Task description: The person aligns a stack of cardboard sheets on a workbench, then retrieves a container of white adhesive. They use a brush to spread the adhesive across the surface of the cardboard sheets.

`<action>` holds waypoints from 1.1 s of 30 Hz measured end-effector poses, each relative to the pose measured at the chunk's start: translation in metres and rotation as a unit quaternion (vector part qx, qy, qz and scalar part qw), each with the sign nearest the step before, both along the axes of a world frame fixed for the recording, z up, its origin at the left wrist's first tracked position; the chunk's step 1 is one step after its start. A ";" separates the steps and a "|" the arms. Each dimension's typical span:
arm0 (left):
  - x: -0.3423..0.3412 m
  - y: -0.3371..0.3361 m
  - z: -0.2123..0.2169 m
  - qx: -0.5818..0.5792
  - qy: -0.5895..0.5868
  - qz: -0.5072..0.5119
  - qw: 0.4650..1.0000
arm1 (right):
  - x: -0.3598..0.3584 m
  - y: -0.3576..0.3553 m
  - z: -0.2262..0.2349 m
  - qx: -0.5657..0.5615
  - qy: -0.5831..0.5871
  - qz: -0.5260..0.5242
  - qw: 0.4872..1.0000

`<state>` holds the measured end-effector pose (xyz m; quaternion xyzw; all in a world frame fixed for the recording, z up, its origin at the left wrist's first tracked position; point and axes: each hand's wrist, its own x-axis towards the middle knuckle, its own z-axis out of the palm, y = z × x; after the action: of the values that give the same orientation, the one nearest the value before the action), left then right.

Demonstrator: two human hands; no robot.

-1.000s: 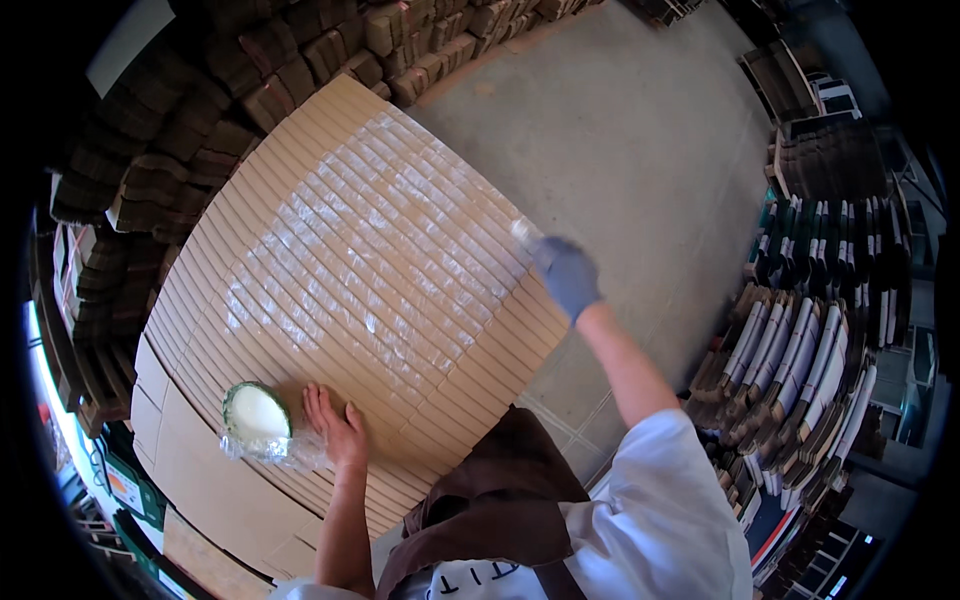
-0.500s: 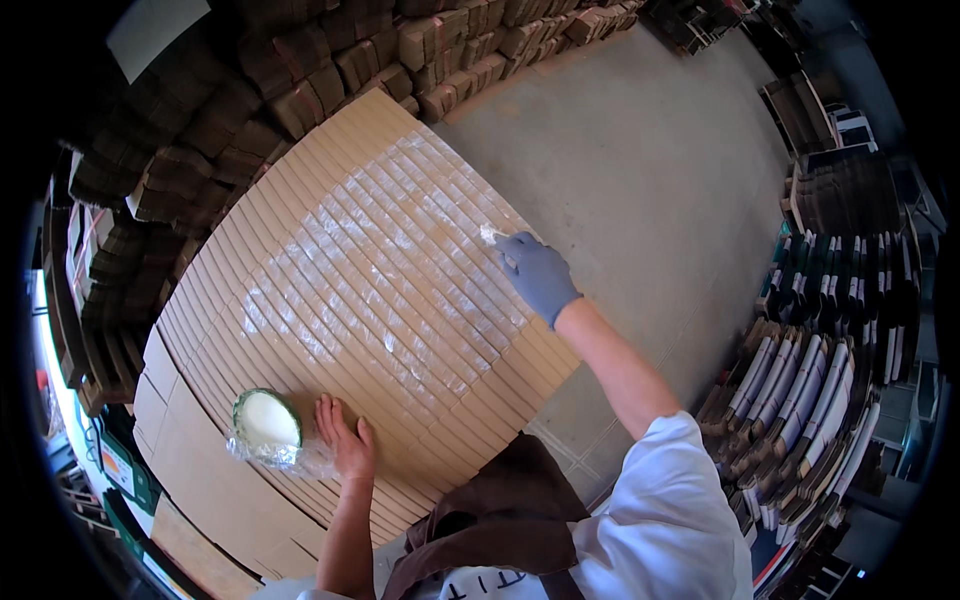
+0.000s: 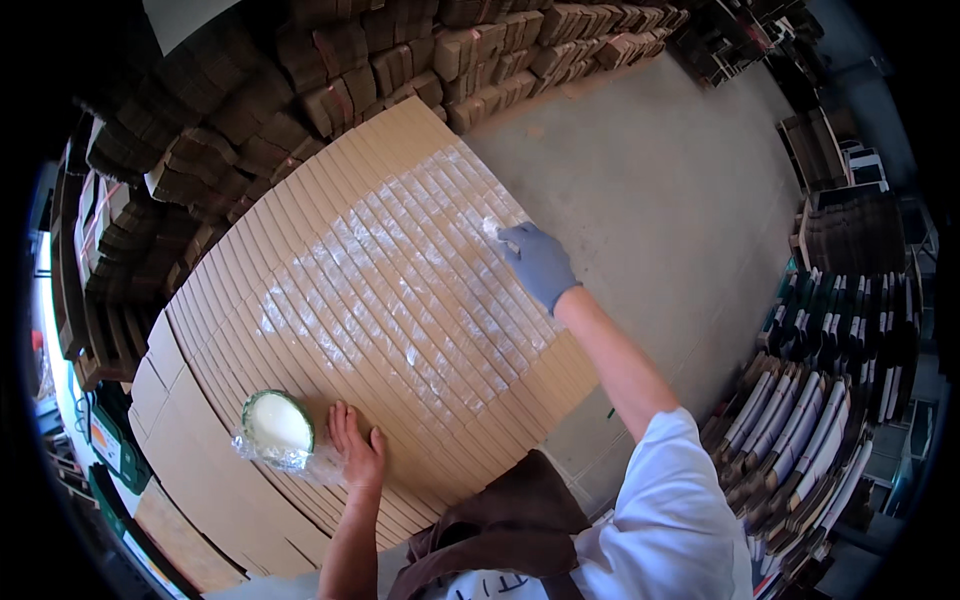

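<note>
Overlapping cardboard strips [image 3: 410,125] lie fanned out before me, with a glossy white smeared coating [image 3: 400,250] across their middle. My right hand [image 3: 543,268], in a grey-blue glove, is closed on a small white wad [image 3: 492,227] near the far right edge of the coated area. The wad's exact kind is hard to make out. My bare left hand [image 3: 358,448] rests flat on the cardboard, fingers stretched out. Just left of it stands a round tub with a green rim [image 3: 309,432], holding white paste [image 3: 277,422]. Crumpled clear plastic [image 3: 285,459] hangs round its near side.
Plain cardboard sheets [image 3: 205,450] lie at the left. Stacked bundles of brown cardboard [image 3: 400,70] line the far and left sides. Grey floor [image 3: 640,200] stretches beyond the right edge. Further stacks of pale-edged folded boards [image 3: 790,410] stand at the right.
My view has shifted slightly, so the cardboard sits further right and lower. Against the cardboard, my right hand and the wad have moved leftward and slightly away. My left hand stays beside the tub.
</note>
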<state>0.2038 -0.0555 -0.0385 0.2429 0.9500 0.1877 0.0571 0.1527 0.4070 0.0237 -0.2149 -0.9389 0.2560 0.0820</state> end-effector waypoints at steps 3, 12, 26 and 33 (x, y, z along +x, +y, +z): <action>0.003 0.003 0.000 -0.009 -0.005 0.004 1.000 | -0.029 0.034 -0.004 0.039 -0.103 -0.017 0.994; -0.004 0.007 0.006 -0.010 -0.004 0.002 1.000 | -0.066 0.010 -0.007 0.015 -0.060 0.036 0.997; -0.001 0.010 0.007 0.011 -0.013 -0.003 1.000 | -0.104 -0.023 -0.010 0.023 -0.102 0.081 0.991; 0.002 0.009 0.004 0.011 -0.007 0.008 1.000 | -0.152 -0.012 -0.007 0.074 -0.072 0.118 0.988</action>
<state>0.2057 -0.0470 -0.0347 0.2349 0.9492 0.2007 0.0597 0.0003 0.3954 0.0170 -0.1141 -0.9775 0.1775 -0.0005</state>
